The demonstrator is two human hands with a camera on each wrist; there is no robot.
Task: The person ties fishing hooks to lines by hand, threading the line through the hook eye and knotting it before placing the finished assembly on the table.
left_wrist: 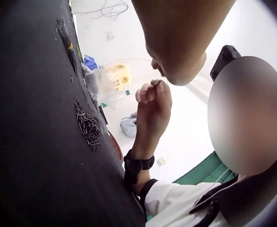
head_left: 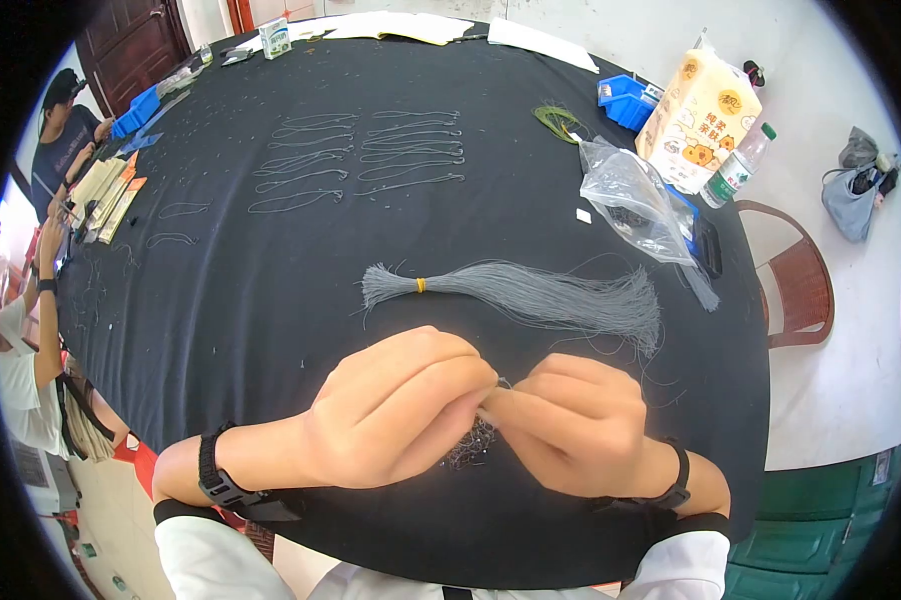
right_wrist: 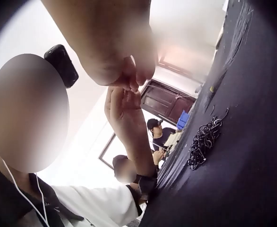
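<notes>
Both hands meet close over the front of the table, fingertips nearly together. My left hand (head_left: 401,410) pinches a thin cord (left_wrist: 129,59), which arcs out in a loop in the left wrist view. Opposite it, my right hand (head_left: 576,420) pinches the same cord between thumb and curled fingers. The fingers hide most of what lies between them. Below the hands is a pile of small dark metal pieces (right_wrist: 205,142), partly covered in the head view. Beyond them lies a long bundle of grey cords (head_left: 531,290), tied with a yellow band (head_left: 421,285).
Two columns of looped cords (head_left: 342,200) lie farther back on the black tablecloth (head_left: 221,330). At the right are a clear plastic bag (head_left: 626,190), a tissue pack (head_left: 699,125), a bottle (head_left: 739,168) and a blue bin (head_left: 626,103). Other people (head_left: 66,140) work at the left.
</notes>
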